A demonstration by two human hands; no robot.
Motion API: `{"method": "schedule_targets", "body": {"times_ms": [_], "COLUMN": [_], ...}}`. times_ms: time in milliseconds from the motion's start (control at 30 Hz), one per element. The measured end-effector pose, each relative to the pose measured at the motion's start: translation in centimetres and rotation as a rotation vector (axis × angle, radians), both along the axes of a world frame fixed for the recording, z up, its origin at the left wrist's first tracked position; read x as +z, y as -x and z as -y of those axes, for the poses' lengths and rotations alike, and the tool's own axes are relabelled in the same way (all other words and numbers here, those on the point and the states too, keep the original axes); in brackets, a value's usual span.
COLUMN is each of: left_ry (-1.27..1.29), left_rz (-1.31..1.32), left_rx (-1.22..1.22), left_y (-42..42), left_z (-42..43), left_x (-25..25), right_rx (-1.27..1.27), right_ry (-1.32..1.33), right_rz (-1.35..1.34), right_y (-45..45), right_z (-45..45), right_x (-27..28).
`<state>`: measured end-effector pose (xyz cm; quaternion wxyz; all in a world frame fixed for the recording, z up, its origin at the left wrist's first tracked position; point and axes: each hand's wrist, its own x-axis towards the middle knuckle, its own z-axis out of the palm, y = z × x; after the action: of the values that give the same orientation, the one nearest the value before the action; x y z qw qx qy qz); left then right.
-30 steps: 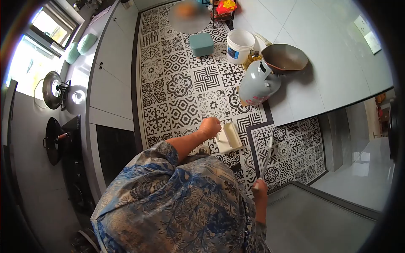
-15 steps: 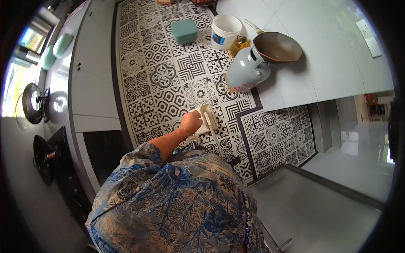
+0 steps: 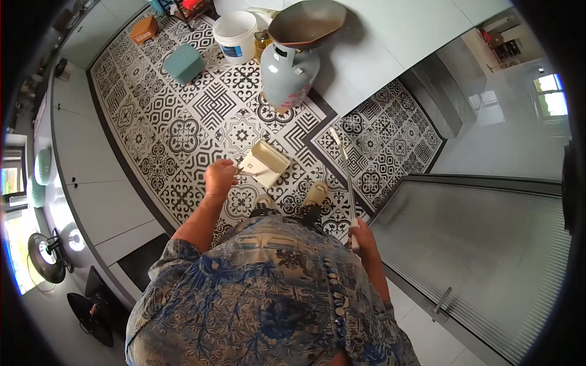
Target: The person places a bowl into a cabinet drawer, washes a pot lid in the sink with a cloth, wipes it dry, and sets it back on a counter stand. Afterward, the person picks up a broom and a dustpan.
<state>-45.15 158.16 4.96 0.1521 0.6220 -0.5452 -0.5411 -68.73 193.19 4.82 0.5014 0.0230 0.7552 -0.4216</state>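
My left hand (image 3: 220, 177) is closed around the thin handle of a cream dustpan (image 3: 278, 160), which is tilted in front of my feet. Its tray looks bare apart from small marks. Low on the right, my right hand (image 3: 364, 236) grips the white handle end of a long, slim broom (image 3: 347, 171). The broom slants up and away from me, its narrow pale far end over the dark floor border, apart from the dustpan. Whether that end touches the floor, I cannot tell.
A grey gas cylinder (image 3: 289, 76) stands ahead, with a wok (image 3: 308, 23), an oil bottle (image 3: 262, 44) and a white bucket (image 3: 235, 38) beside it. Farther left is a teal stool (image 3: 183, 63). Cabinets (image 3: 91, 149) line the left; a ribbed glass door (image 3: 476, 238) is at right.
My left hand has moved left with the dustpan, which now tilts. The broom has swung right, away from the dustpan, and my right hand has come into view. The camera view has turned.
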Motion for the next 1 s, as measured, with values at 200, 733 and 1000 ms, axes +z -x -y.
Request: {"method": "schedule_targets", "body": {"times_ms": [200,733,1000], "left_ry": [-0.035,0.022,0.124], "left_rz": [-0.055,0.16,0.282], "left_rx": [0.111,0.119,0.049], "left_y": [3.9,12.8,13.8], "left_z": [-3.3,-8.1,-5.3], "left_x": [-0.1,-2.7,-2.5], "right_rx": [0.087,0.562,1.241], "right_ry": [-0.045,-0.307,-0.126], "right_rz": [0.068,-0.015,0.05], "right_y": [9.9,19.5,15.0], "right_z": [4.3,10.6,5.4], "right_x": [-0.5,-10.5,-4.2]}}
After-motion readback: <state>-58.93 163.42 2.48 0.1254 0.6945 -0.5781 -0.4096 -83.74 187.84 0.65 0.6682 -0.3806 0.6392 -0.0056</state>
